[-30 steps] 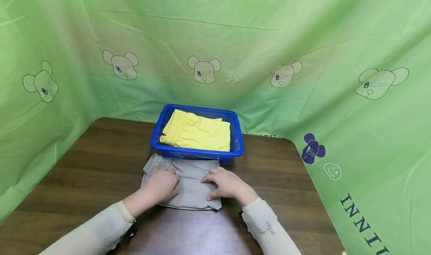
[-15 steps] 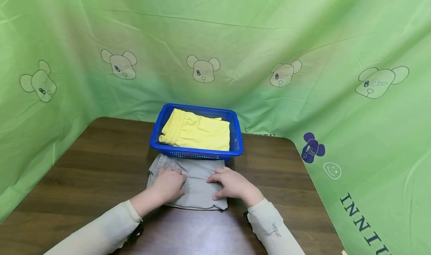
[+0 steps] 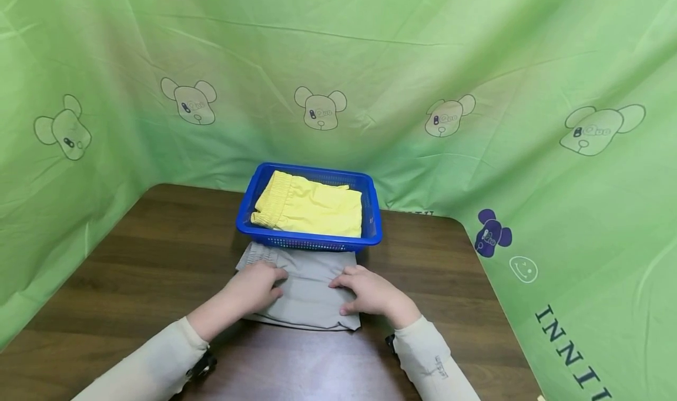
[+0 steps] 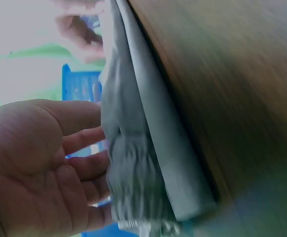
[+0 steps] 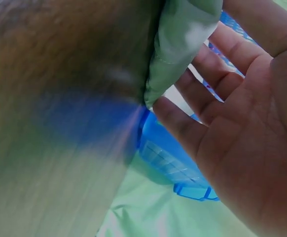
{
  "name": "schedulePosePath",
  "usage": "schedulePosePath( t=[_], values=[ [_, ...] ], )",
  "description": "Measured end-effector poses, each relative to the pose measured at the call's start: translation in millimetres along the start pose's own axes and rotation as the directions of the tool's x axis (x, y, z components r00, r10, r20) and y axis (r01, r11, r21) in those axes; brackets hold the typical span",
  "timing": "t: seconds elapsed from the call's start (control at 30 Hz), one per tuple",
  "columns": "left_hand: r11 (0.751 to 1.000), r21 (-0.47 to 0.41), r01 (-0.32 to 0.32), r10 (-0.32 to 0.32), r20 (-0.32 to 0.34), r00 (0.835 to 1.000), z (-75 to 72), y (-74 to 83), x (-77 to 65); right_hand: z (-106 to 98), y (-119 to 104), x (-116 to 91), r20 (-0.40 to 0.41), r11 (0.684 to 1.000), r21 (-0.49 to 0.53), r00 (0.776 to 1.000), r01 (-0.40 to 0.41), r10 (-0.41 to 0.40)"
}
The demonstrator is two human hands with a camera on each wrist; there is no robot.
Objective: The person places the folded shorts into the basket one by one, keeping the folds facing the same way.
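Observation:
Folded grey shorts point(image 3: 309, 298) with a gathered elastic waistband lie flat on the table, right in front of a blue basket point(image 3: 309, 239). My left hand point(image 3: 254, 286) rests on their waistband end, palm down. On the opposite end lies my right hand point(image 3: 370, 292), its thumb and fingers spread over the cloth. In the left wrist view the fingertips of the left hand point(image 4: 45, 158) touch the layered grey cloth. The right wrist view has the right hand's loosely bent fingers point(image 5: 183, 126) against the shorts' edge. Neither hand is seen gripping the cloth.
Folded yellow shorts point(image 3: 317, 207) lie inside the basket. The brown wooden table point(image 3: 439, 283) extends on both sides of it. A green curtain point(image 3: 370, 48) printed with bear heads surrounds the table at the back and sides.
The grey shorts have slid a little to the right under both hands. Afterwards the left hand has shifted back left across the waistband end, while the right hand has stayed on the cloth.

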State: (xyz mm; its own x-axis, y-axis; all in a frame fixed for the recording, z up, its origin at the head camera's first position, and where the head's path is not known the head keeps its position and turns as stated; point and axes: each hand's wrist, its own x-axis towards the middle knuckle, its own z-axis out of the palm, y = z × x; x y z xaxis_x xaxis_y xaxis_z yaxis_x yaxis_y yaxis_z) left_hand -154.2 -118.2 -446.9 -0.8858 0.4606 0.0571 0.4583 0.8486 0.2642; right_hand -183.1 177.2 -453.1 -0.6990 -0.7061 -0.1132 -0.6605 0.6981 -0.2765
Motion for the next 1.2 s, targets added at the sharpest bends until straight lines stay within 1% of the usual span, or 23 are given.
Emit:
schedulePosePath(
  t=[0.07,0.13,0.27,0.4,0.53,0.63,0.73,0.87,1.0,1.07,1.2],
  values=[
    [0.999,-0.042,0.013,-0.013,-0.011,1.000,-1.7,-6.9,-2.0,0,0,-1,0.003,1.000,0.005,1.000,-0.005,0.005],
    [0.998,-0.062,0.022,-0.023,-0.021,1.000,-3.1,-12.6,-3.5,0,1,-1,0.002,1.000,0.017,1.000,-0.008,0.008],
    [0.995,-0.094,0.039,-0.043,-0.044,0.998,-6.1,-20.1,-4.5,-1,4,-1,-0.006,0.996,0.090,1.000,-0.013,0.013],
    [0.989,-0.131,0.068,-0.077,-0.067,0.995,-9.0,-25.4,-4.2,-4,8,0,-0.003,0.986,0.166,1.000,-0.029,0.030],
    [0.984,-0.139,0.108,-0.120,-0.076,0.990,-10.4,-31.9,-3.2,-6,8,2,-0.007,0.983,0.182,0.999,-0.032,0.034],
    [0.981,-0.143,0.134,-0.146,-0.077,0.986,-11.2,-36.7,-2.1,-6,9,3,-0.011,0.985,0.171,0.999,-0.039,0.042],
    [0.973,-0.166,0.158,-0.171,-0.072,0.983,-12.3,-40.4,-1.0,-6,9,3,-0.026,0.986,0.164,0.999,-0.037,0.042],
    [0.950,-0.217,0.223,-0.237,-0.041,0.971,-13.9,-46.0,-0.1,-6,9,3,-0.052,0.984,0.177,0.998,-0.027,0.037],
    [0.914,-0.268,0.303,-0.315,0.000,0.949,-16.1,-53.1,0.4,-6,11,3,-0.072,0.980,0.196,0.996,-0.034,0.049],
    [0.901,-0.280,0.330,-0.341,0.012,0.940,-16.9,-56.7,0.4,-7,12,2,-0.077,0.977,0.208,0.995,-0.039,0.057],
    [0.883,-0.294,0.366,-0.374,0.030,0.927,-18.3,-63.0,0.0,-9,11,1,-0.078,0.970,0.238,0.994,-0.058,0.078]
  ],
)
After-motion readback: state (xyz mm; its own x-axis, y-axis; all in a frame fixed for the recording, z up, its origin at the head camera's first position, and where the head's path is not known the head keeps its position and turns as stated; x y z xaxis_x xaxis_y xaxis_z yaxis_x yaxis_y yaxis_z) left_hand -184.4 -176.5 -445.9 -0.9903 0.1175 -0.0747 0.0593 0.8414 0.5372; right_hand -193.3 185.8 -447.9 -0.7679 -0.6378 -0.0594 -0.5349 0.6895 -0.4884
